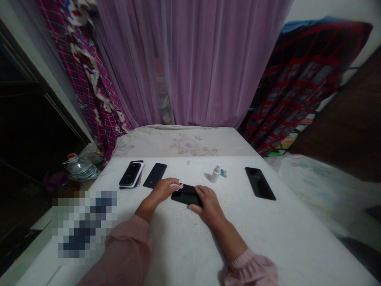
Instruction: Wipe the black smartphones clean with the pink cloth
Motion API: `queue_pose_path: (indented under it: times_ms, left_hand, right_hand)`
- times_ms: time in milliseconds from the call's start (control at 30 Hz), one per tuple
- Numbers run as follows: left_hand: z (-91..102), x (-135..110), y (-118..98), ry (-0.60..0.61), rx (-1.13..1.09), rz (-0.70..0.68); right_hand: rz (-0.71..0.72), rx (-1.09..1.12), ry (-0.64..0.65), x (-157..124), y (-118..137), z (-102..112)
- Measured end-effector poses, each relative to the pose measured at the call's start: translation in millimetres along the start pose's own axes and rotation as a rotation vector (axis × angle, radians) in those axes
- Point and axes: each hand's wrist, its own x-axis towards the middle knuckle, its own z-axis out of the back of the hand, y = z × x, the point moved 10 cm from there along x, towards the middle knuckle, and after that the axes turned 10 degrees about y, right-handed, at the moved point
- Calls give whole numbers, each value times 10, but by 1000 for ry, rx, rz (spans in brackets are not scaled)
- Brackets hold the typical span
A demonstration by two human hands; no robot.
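Observation:
A black smartphone (187, 194) lies sideways at the middle of the white-covered table, dark glossy face up. My right hand (208, 202) grips its right end, thumb along the near edge and fingers over the far one. At the phone's left end, my left hand (163, 190) pinches a small pink cloth (176, 186) against the screen. Just beyond stands a small white spray bottle (216, 174), with a little blue and cream item (224, 173) beside it. To the left lies a dark phone (155, 175), close to my left hand.
Several stacked phones (131, 174) lie at the left, and another black phone (260, 183) is at the right. A small pale square (188, 162) sits farther back. Purple curtains (202, 63) hang behind the table (184, 254). A blurred-out patch covers the left edge.

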Motion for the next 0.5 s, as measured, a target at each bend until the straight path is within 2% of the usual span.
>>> queue_pose_path:
  times_ms: [133, 300, 500]
  left_hand:
    - [44, 70, -38, -68, 44, 9]
    - [110, 128, -41, -213, 62, 92]
    - [77, 157, 38, -204, 21, 77]
  right_hand:
    - [14, -37, -24, 43, 26, 23]
    - [-103, -148, -36, 65, 19, 23]
    - [-230, -150, 22, 76, -31, 23]
